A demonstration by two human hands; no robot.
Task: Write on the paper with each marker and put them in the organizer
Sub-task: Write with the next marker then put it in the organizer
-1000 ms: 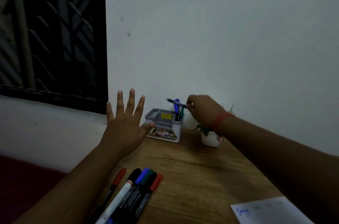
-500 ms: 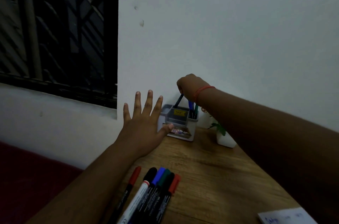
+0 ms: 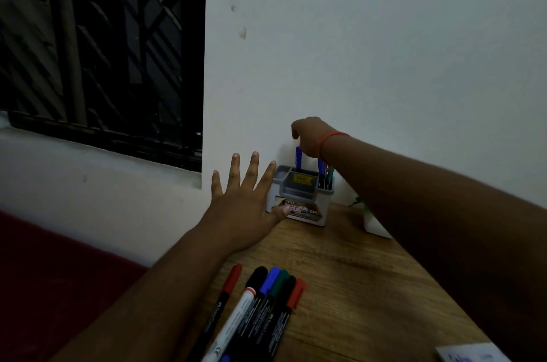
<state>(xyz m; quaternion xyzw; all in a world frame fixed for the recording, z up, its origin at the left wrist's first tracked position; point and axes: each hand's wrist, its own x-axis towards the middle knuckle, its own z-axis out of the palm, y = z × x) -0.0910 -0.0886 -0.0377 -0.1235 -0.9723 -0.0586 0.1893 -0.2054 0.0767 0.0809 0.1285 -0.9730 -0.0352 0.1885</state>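
While the left hand (image 3: 239, 210) lies spread wide with straight fingers, its thumb tip touches the printed label on the front of the grey rectangular plastic organizer (image 3: 302, 198), and it holds nothing. Above that organizer's rear compartments hangs the right hand (image 3: 307, 136), fingers curled downward over the top of a slim blue-capped marker (image 3: 298, 158) that stands upright in the back section; whether the fingertips actually pinch it cannot be told. Just right of that hand's wrist, which wears a thin red thread band (image 3: 330, 139), more dark-barrelled markers (image 3: 325, 178) stand in the organizer's right-hand slot. Nearer than the left hand, a row of loose cylindrical markers (image 3: 260, 308) with red, black, blue and green caps lies side by side on the wood-grain worktop (image 3: 355, 287). Below the right forearm, a corner of white paper (image 3: 470, 354) with blue writing shows. A small white pot (image 3: 374, 224) with green leaves sits beside the organizer.
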